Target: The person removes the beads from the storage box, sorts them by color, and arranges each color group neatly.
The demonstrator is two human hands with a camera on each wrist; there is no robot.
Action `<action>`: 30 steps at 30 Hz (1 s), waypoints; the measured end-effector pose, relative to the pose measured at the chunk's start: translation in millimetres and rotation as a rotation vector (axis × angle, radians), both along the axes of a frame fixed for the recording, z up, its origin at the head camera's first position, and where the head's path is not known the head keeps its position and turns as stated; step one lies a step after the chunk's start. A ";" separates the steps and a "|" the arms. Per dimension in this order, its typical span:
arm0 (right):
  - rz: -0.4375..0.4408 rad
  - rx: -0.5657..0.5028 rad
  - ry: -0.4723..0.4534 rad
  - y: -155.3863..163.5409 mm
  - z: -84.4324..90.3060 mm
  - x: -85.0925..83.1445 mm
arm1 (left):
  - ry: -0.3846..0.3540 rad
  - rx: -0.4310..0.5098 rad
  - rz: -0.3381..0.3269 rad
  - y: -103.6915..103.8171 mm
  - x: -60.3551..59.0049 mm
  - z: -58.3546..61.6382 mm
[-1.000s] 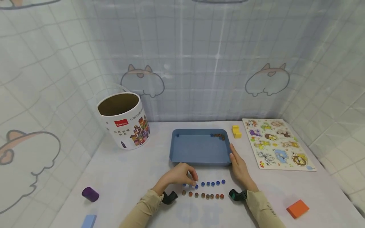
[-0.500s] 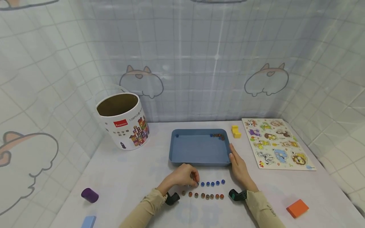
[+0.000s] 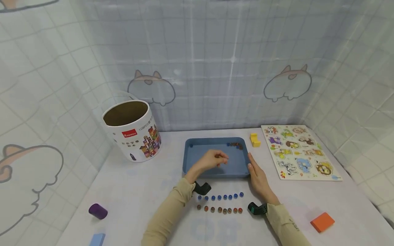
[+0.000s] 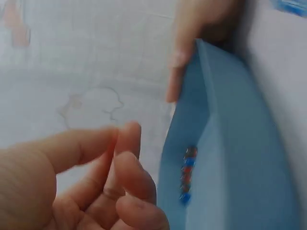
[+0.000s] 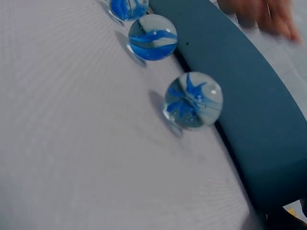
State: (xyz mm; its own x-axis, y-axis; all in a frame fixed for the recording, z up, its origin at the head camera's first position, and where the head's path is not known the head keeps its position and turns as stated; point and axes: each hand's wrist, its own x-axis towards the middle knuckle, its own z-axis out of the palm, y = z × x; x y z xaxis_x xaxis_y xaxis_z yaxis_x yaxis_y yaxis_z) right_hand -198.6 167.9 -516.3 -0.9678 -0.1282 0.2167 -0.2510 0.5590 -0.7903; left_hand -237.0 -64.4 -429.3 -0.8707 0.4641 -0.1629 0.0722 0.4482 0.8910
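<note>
Far off to the left of the left fingers, across the desk (image 3: 138, 191), I see a bucket (image 3: 132, 135), and a purple block (image 3: 97, 211) nearer the person. A lone blue marble (image 3: 191, 146) sits in the tray (image 3: 237, 165), beyond those fingers and to their left.

The left hand (image 3: 210, 161) hangs over the tray, its fingers curled, thumb and forefinger tips together; I see nothing between them. Half a second ago it was down at the third marble of the blue row (image 3: 219, 197); now all eight there are in plain sight, behind the fingers on the person's side, with a brown-and-red row (image 3: 220, 210) behind that. Both rows run left to right, as the tray's long side does.

What matters, I judge, is the marble cluster (image 3: 235, 146): just ahead of the left fingertips and a little right, strung along the back wall into the corner. Both hands are about equally near, but only the left is inside the walls.

The right hand (image 3: 260, 177), fingers straight against the tray's right side, hasn't shifted. Ahead of its fingertips stands a yellow block (image 3: 255, 140); a puzzle board (image 3: 300, 153) lies to their right.
</note>
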 end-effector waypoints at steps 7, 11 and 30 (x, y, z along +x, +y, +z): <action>-0.006 -0.021 0.003 -0.6 -0.4 -5.8 | -0.141 0.025 0.229 44.5 -63.4 -15.0; -0.007 -0.018 0.002 -1.9 -0.4 -4.8 | -0.147 -0.021 0.375 65.5 -79.4 -28.0; -0.032 -0.029 0.032 0.2 -7.5 -2.4 | -0.052 -0.131 0.504 97.5 -79.8 -39.3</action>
